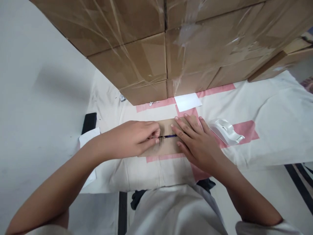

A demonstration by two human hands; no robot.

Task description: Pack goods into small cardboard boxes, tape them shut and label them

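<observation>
A small cardboard box (168,150) lies in front of me, its two top flaps meeting at a narrow gap with something dark blue showing inside. My left hand (138,137) is over the box's left end, fingers curled and thumb close to them in a pinch by the gap. Whatever is between those fingertips is too small to make out. Across the right part of the flaps, my right hand (197,138) rests flat with its fingers spread. A white tape dispenser (226,131) sits just right of that hand.
Stacked cardboard boxes (144,62) wrapped in clear film tower behind. The table's pale cloth (276,130) has pink bands. A white paper (188,102) lies beyond the small box. Left are a black object (89,122), a paper sheet (89,136) and a wall (36,114).
</observation>
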